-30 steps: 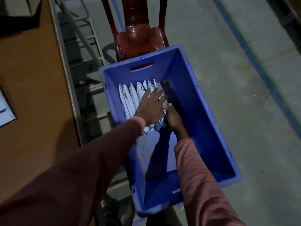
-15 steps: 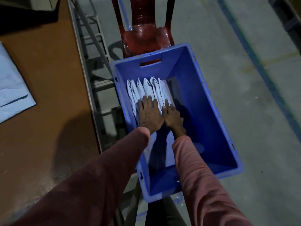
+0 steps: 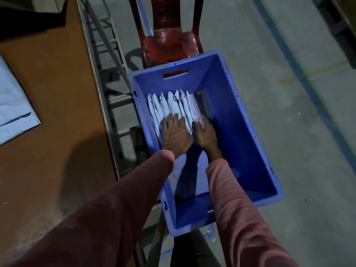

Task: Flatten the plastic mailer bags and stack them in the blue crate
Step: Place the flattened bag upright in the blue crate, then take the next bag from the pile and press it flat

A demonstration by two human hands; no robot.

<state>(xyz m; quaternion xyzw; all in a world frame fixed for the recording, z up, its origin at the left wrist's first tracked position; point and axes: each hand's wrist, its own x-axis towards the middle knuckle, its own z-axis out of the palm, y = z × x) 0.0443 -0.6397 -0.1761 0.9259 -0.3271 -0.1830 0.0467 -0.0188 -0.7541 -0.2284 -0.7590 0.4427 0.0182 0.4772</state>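
The step in hand is the stacking: a row of pale mailer bags point(image 3: 174, 104) lies overlapping in the far left part of the blue crate point(image 3: 248, 135), and both hands are down on them. The left hand point(image 3: 176, 135) rests flat on the near end of the bags with its fingers straight and spread, gripping nothing. The right hand point(image 3: 205, 134) lies just beside it on the right edge of the row, its fingers also laid out rather than curled, so it seems to be pressing and squaring the bags rather than holding one. The near half of the crate floor is bare and in shadow under the sleeves.

The bags look ridged, not fully flat, so I judge the pressing is not done. The next move likely calls for a firm, even push along the row, then a reach back to the brown table point(image 3: 54, 89) on the left, where another flat bag point(image 3: 13, 116) lies at its edge. A red chair point(image 3: 169, 41) stands behind the crate.
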